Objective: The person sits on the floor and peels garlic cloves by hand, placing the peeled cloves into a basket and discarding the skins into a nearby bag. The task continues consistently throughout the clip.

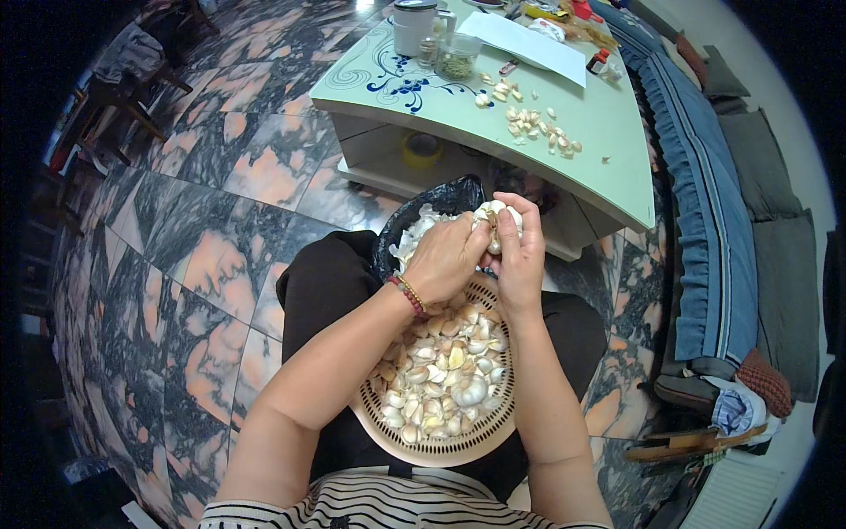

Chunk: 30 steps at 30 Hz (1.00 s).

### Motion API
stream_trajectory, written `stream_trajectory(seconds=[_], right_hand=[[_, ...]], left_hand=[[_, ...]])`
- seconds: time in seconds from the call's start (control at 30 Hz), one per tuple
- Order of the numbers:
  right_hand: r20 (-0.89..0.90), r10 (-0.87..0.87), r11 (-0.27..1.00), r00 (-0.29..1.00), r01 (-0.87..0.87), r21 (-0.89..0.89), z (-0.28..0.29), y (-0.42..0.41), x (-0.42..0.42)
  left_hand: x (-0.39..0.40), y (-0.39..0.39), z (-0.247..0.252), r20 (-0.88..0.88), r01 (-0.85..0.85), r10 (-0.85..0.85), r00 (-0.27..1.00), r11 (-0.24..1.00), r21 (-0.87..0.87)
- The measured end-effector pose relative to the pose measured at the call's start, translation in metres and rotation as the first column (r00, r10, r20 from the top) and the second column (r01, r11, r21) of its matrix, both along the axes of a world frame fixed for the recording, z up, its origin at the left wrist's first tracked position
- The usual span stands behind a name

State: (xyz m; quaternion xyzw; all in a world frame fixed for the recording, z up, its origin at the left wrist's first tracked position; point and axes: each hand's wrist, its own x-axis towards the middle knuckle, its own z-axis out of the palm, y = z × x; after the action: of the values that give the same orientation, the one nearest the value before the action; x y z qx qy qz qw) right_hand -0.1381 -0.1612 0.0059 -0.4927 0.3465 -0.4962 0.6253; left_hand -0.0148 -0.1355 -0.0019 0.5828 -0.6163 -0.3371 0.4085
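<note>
A whole garlic bulb [497, 218] is held between both hands above the lap. My right hand [521, 254] grips it from the right, thumb across its front. My left hand [446, 254], with a beaded bracelet [408, 295] at the wrist, presses its fingers against the bulb's left side. Below them, a round plastic basket with a slotted rim [429, 455] rests on the lap, filled with garlic cloves [423, 377] and a garlic bulb [469, 390]. Beyond my left hand is a container lined with a black plastic bag [390, 228], holding papery garlic skins [423, 225].
Ahead stands a pale green table [370, 86] with loose garlic cloves [525, 120], a mug [413, 30], a clear tub [457, 58], white paper [529, 46] and a small red-capped bottle [598, 61]. A blue-covered sofa [700, 218] is at right, a stool [125, 99] at far left.
</note>
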Motion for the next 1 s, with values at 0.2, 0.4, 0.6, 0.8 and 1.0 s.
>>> stream_trajectory(seconds=[0.2,0.4,0.6,0.8,1.0], right_hand=[[0.124,0.007,1.000,0.992,-0.009,0.017,0.005,-0.001,0.004],[0.064,-0.041,0.998,0.997,0.038,0.047,0.005,-0.001,-0.001],[-0.031,-0.082,0.996,0.996,0.083,0.027,0.002,-0.004,-0.005],[-0.107,-0.076,0.997,0.991,0.074,-0.019,0.007,-0.005,-0.007],[0.051,-0.110,0.993,0.993,0.108,0.037,0.001,-0.004,0.003]], left_hand=[[-0.006,0.004,-0.002,-0.278,-0.017,-0.013,0.961,0.994,-0.106],[0.000,0.004,0.007,-0.166,0.023,-0.045,0.985,0.991,-0.133],[-0.004,0.003,0.005,-0.162,0.071,-0.067,0.985,0.997,0.023],[-0.007,0.004,0.000,-0.188,0.090,-0.092,0.978,0.996,-0.020],[-0.011,0.008,0.004,-0.191,0.037,-0.053,0.980,0.996,-0.085]])
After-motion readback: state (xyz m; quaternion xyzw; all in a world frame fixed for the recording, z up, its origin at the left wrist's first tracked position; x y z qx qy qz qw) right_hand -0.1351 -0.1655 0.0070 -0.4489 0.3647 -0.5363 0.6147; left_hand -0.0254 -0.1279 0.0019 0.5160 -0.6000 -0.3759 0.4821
